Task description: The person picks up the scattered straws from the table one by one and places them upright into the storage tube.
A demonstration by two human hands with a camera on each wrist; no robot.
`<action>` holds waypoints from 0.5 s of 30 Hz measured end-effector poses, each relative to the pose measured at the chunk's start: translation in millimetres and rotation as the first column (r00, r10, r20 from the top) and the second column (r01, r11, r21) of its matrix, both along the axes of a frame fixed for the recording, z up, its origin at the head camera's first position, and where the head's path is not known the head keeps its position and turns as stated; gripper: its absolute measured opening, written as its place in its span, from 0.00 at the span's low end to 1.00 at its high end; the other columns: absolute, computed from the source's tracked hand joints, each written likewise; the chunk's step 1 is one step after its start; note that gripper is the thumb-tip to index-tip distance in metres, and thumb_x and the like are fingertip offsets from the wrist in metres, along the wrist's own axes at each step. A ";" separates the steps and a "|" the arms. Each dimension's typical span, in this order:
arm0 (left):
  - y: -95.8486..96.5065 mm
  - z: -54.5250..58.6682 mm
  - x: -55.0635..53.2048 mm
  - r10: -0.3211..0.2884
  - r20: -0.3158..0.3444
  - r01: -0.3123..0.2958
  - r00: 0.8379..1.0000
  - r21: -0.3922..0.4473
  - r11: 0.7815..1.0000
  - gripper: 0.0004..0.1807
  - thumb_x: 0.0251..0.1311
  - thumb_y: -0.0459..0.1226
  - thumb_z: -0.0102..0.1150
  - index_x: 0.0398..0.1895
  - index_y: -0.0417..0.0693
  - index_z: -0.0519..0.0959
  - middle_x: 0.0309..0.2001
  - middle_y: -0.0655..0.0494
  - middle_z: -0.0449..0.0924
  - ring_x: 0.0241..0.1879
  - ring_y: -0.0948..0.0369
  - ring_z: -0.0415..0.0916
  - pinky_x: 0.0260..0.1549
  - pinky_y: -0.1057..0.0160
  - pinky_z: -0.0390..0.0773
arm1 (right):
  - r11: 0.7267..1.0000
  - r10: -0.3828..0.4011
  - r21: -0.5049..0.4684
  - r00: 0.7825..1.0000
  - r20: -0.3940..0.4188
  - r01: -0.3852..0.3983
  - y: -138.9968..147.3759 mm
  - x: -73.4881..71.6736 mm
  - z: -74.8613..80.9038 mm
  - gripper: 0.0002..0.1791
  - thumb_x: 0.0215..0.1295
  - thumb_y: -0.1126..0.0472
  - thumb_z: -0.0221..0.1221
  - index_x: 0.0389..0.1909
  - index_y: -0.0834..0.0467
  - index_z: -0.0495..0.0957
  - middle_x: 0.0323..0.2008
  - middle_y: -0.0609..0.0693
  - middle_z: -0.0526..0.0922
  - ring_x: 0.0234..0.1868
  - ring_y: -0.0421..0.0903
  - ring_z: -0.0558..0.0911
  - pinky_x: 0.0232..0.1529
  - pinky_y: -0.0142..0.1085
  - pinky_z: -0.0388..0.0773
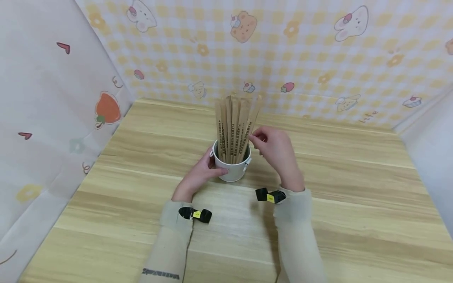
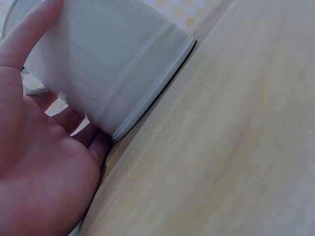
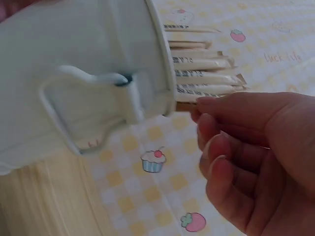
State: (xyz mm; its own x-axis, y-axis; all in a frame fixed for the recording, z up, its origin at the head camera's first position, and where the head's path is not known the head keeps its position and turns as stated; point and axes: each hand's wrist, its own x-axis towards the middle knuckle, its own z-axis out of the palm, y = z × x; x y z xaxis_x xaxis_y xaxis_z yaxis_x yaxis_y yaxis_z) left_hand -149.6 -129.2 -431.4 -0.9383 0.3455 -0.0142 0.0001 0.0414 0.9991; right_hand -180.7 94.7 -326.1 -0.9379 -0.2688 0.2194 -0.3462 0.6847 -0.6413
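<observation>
A small white metal bucket (image 1: 233, 173) stands upright on the wood-grain table, with several paper-wrapped straws (image 1: 234, 125) rising out of it. Dark print runs along their tan wrappers. My left hand (image 1: 204, 169) grips the bucket from the left: its thumb lies across the front wall and its fingers go round behind, as the left wrist view shows against the bucket wall (image 2: 113, 64). On the other side, my right hand (image 1: 275, 146) pinches the rightmost straw between thumb and forefinger just above the rim (image 3: 170, 64). Its other fingers are curled in.
A wire handle (image 3: 51, 113) sticks out from the bucket's side below the right hand. Behind the table (image 1: 354, 165) rises a yellow checked backdrop (image 1: 219, 63) with cartoon prints. A white printed sheet (image 1: 46, 98) borders the left side.
</observation>
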 end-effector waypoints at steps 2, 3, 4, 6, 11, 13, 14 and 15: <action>-0.3 -1.2 -0.3 -0.007 0.003 0.007 1.000 0.011 1.000 0.51 0.42 0.39 0.69 0.66 0.73 0.46 0.64 0.62 0.55 0.63 0.62 0.54 0.60 0.60 0.54 | 1.000 0.011 0.000 0.998 0.067 -0.012 4.8 1.2 0.7 0.09 0.60 0.53 0.55 0.32 0.54 0.79 0.21 0.47 0.78 0.17 0.41 0.75 0.19 0.33 0.74; -0.5 -1.9 -0.3 -0.008 0.007 0.008 1.000 0.015 1.000 0.52 0.42 0.39 0.69 0.66 0.73 0.46 0.65 0.62 0.55 0.63 0.62 0.53 0.61 0.60 0.54 | 1.000 0.011 0.000 0.995 0.095 -0.011 7.5 1.9 0.9 0.10 0.61 0.53 0.54 0.32 0.54 0.79 0.22 0.48 0.78 0.18 0.43 0.75 0.20 0.33 0.74; -1.1 -2.5 -0.1 -0.009 0.011 0.008 1.000 0.020 1.000 0.52 0.41 0.39 0.69 0.66 0.73 0.46 0.65 0.62 0.54 0.63 0.62 0.53 0.61 0.60 0.53 | 1.000 0.011 0.000 0.993 0.118 -0.011 10.0 2.7 1.3 0.10 0.62 0.53 0.53 0.33 0.54 0.79 0.22 0.48 0.79 0.19 0.43 0.76 0.21 0.34 0.74; -2.8 -3.5 1.1 -0.006 0.022 0.005 1.000 0.029 1.000 0.52 0.42 0.38 0.69 0.66 0.72 0.46 0.65 0.60 0.54 0.63 0.61 0.52 0.61 0.60 0.53 | 1.000 0.010 -0.016 0.987 0.162 -0.008 13.9 3.3 1.3 0.11 0.63 0.52 0.52 0.35 0.54 0.78 0.24 0.49 0.80 0.21 0.45 0.77 0.22 0.34 0.76; -5.2 -1.7 3.7 -0.007 0.030 0.004 1.000 0.085 0.996 0.53 0.43 0.33 0.67 0.68 0.66 0.44 0.67 0.56 0.49 0.65 0.58 0.48 0.62 0.58 0.50 | 0.999 -0.044 -0.011 0.989 0.145 0.046 17.0 1.5 -0.4 0.17 0.63 0.47 0.50 0.44 0.53 0.77 0.32 0.47 0.81 0.31 0.43 0.79 0.33 0.37 0.75; -5.9 3.4 5.6 -0.006 0.041 0.001 0.999 0.112 0.994 0.53 0.43 0.31 0.66 0.68 0.63 0.43 0.68 0.55 0.46 0.66 0.58 0.45 0.63 0.58 0.47 | 0.998 -0.064 0.003 0.993 0.099 0.064 17.3 -0.2 -2.7 0.20 0.63 0.46 0.49 0.48 0.54 0.76 0.38 0.47 0.80 0.37 0.43 0.78 0.39 0.39 0.74; -6.6 6.0 6.8 -0.008 0.048 0.002 0.999 0.124 0.992 0.53 0.44 0.30 0.65 0.69 0.62 0.43 0.68 0.55 0.45 0.66 0.58 0.43 0.63 0.59 0.46 | 0.998 -0.067 0.012 0.995 0.075 0.066 18.1 -0.6 -4.5 0.22 0.63 0.46 0.49 0.50 0.55 0.74 0.41 0.48 0.80 0.41 0.45 0.77 0.42 0.41 0.73; -8.0 8.8 8.7 -0.010 0.056 0.002 0.998 0.130 0.992 0.52 0.45 0.30 0.64 0.69 0.61 0.42 0.69 0.55 0.43 0.66 0.59 0.42 0.63 0.59 0.44 | 0.997 -0.073 0.024 0.996 0.055 0.071 19.5 -0.6 -6.9 0.23 0.63 0.45 0.49 0.53 0.55 0.73 0.45 0.49 0.79 0.45 0.46 0.76 0.46 0.42 0.72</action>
